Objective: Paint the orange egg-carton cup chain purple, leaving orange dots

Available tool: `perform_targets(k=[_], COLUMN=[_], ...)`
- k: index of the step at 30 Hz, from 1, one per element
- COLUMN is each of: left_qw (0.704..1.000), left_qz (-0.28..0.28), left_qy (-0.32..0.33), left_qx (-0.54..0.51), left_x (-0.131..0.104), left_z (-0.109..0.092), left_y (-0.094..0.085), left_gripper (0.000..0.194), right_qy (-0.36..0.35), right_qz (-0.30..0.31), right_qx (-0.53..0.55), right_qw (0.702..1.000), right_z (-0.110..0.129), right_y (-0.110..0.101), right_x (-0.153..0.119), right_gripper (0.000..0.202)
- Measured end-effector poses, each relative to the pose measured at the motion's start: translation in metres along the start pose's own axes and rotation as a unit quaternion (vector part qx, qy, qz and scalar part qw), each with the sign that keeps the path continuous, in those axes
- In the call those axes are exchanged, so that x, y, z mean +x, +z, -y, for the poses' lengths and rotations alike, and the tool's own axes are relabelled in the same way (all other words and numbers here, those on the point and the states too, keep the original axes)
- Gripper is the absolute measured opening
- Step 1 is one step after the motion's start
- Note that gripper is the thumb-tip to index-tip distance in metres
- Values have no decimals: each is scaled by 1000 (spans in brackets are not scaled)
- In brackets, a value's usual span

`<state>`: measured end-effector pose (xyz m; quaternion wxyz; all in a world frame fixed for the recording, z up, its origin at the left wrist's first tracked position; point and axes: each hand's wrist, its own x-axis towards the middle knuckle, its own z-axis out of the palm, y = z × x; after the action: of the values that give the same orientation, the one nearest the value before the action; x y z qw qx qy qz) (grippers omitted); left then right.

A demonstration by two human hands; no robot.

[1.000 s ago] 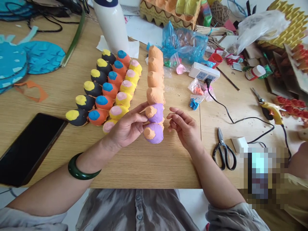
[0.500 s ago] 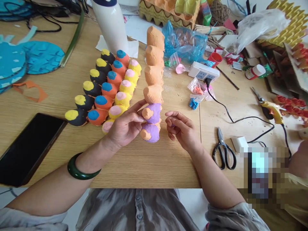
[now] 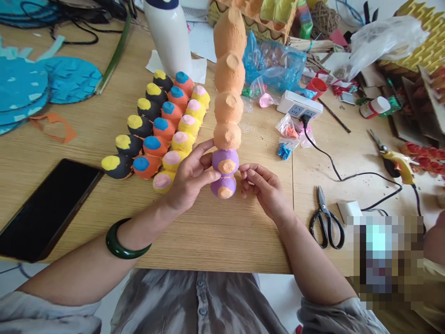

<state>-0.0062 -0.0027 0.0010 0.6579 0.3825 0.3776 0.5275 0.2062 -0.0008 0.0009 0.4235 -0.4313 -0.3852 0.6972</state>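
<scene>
An orange bumpy strip [image 3: 229, 104] of joined egg-cup shapes is raised over the table, its two nearest bumps covered in purple with orange tips. My left hand [image 3: 191, 178] grips it from the left at the purple part, thumb in front. Just right of the purple bumps is my right hand [image 3: 262, 185], its thumb and index finger pinched together near the strip's edge. A small bit of purple shows at these fingertips. Three finished-looking strips lie to the left: black with yellow tips [image 3: 128, 147], orange with blue tips [image 3: 153, 144] and yellow with pink tips [image 3: 181, 139].
A phone [image 3: 48, 208] lies at the left edge, a white bottle [image 3: 168, 39] behind the strips. On the right are scissors [image 3: 327, 218], a power strip [image 3: 299, 105], its cable and a glue gun [image 3: 398, 162]. Another person's arm shows at the far right.
The orange strip has been turned so its tips face me, and its far end has come up. My right fingertips are nearer the purple part. The view has shifted slightly.
</scene>
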Motion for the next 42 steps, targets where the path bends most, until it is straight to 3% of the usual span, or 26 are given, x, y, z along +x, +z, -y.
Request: perform_targets(k=[12, 17, 21, 29, 33, 38, 42], left_qw=[999, 999, 997, 991, 986, 972, 918], left_qz=[50, 25, 11, 4, 7, -16, -81], left_qy=[-12, -36, -78, -133, -164, -105, 35], left_qx=[14, 1, 15, 10, 34, 209, 386], left_x=[-3, 1, 4, 7, 8, 4, -5], left_z=[1, -2, -5, -3, -2, 2, -4], left_y=[1, 5, 4, -5, -4, -8, -10], left_gripper=[67, 55, 49, 44, 46, 63, 65], right_qy=[40, -2, -49, -45, -28, 1, 3], right_qz=[39, -26, -78, -48, -23, 18, 24], right_qx=[-62, -38, -2, -26, 23, 61, 36], right_qw=[996, 999, 996, 997, 999, 998, 999], right_z=[-7, -1, 4, 1, 4, 4, 2], right_y=[-4, -9, -11, -5, -3, -4, -6], right_x=[0, 2, 5, 1, 1, 3, 3], right_gripper=[53, 33, 33, 53, 48, 50, 50])
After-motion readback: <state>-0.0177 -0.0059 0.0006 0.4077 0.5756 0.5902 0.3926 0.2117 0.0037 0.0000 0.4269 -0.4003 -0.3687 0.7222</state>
